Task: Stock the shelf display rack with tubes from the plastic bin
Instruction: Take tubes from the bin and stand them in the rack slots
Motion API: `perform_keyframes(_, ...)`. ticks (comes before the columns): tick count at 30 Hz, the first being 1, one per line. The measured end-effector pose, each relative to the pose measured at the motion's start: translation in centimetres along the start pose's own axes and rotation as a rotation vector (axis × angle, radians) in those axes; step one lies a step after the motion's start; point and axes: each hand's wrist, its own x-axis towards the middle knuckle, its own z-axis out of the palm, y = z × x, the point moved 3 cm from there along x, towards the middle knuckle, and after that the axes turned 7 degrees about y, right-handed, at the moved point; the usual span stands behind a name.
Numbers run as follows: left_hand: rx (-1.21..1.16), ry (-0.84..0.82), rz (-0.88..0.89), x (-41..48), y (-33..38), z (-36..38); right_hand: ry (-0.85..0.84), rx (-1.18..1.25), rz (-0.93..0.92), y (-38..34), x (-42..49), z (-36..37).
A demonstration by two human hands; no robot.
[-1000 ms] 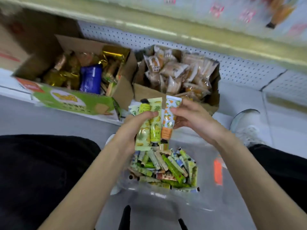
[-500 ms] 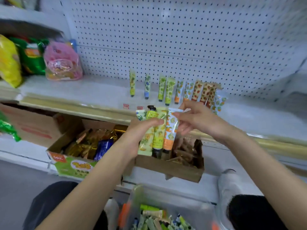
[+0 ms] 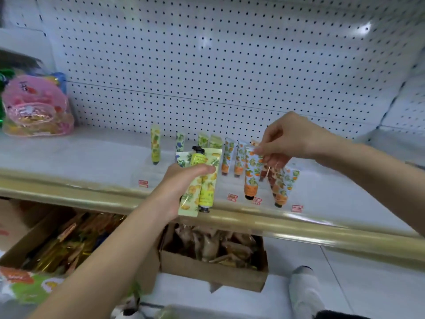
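Our left grip (image 3: 181,180) curled round three tubes (image 3: 207,192); our right grip (image 3: 292,137) pinched one orange-print tube (image 3: 251,176) by its crimp above the shelf (image 3: 92,157).

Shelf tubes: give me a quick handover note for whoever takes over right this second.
Left hand: holds a bundle of tubes before the shelf.
Right hand: pinches an orange tube by its crimped end, cap down, over the shelf's right part.
Done: a row of tubes stands on the shelf.
Left: set down the orange tube, then the bundle; bin not clearly in view.
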Motion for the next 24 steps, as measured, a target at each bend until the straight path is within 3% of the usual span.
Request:
perform_keyframes(4,-0.05,-0.01,0.032,2.5,0.2,1.1,0.046,-0.106,-0.005,0.4,2.5,-0.4)
perform_keyframes(15,-0.11,0.03,0.125,5.7,-1.6,0.1,0.417,-0.22,-0.035,3.8,6.2,1.9)
perform_keyframes(24,-0.101,-0.02,0.112,5.9,-2.2,-0.9,0.422,-0.164,-0.017,4.9,7.9,4.4)
